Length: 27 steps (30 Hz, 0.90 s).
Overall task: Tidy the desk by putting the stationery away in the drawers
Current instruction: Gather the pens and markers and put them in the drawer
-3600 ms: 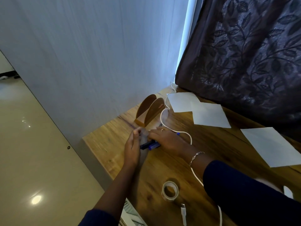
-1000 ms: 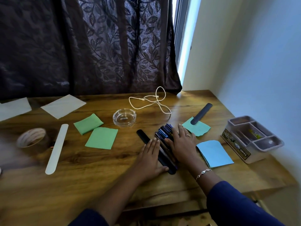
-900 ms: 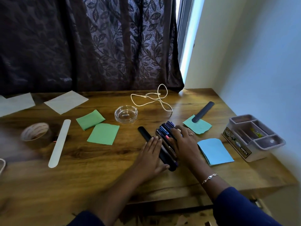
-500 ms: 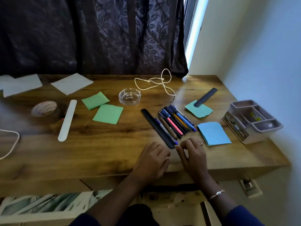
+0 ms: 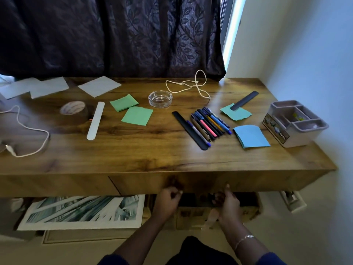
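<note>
Your R hand (image 5: 228, 201) has its thumb on the drawer front (image 5: 198, 183) and fingers hooked under its lip. Your L hand (image 5: 169, 199) is curled there too, grip unclear (blur). Drawer's prob. stiff w/ no handle, so pull evenly from underneath. Pens (image 5: 209, 123) lie on the tabletop (image 5: 152, 155), light and prone to rolling. Scoop them mid-barrel as a bunch.

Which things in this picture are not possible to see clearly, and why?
All in the head view:
Grip of the left hand and right hand under the drawer front: blurred, shadowed.
Drawer inside: hidden behind its front.
Contents of the grey organiser: too small.
Left white cable: cut off by the left edge.
</note>
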Available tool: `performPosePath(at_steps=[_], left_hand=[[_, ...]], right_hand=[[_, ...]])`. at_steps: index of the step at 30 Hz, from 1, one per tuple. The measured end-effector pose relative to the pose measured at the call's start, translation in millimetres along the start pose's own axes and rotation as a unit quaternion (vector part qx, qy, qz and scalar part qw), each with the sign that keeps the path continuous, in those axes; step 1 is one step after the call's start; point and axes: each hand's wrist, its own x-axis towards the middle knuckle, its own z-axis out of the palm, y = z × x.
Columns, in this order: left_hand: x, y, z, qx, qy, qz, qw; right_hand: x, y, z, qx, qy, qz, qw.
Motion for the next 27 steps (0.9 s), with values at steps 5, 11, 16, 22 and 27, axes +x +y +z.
performPosePath(at_steps=[5,11,16,22,27], left_hand=[[6,-11,-11,-0.439,0.064,-0.274,0.853],[19,-9,-7,-0.536,0.121,-0.299,0.78],[27,-16,-1,-0.542,0.106,-0.305,0.776],[24,-26,-2,-0.518,0.086,-0.326,0.786],[12,-45,4,-0.458,0.069,-0.345,0.816]], right_hand=[[27,12,3,0.153,-0.02,0.113,0.982],[47,21,12,0.191,-0.014,0.168,0.967],[57,22,21,0.244,-0.002,0.188,0.951],[55,26,18,0.242,0.032,0.187,0.952],[38,39,1,0.24,0.05,0.192,0.95]])
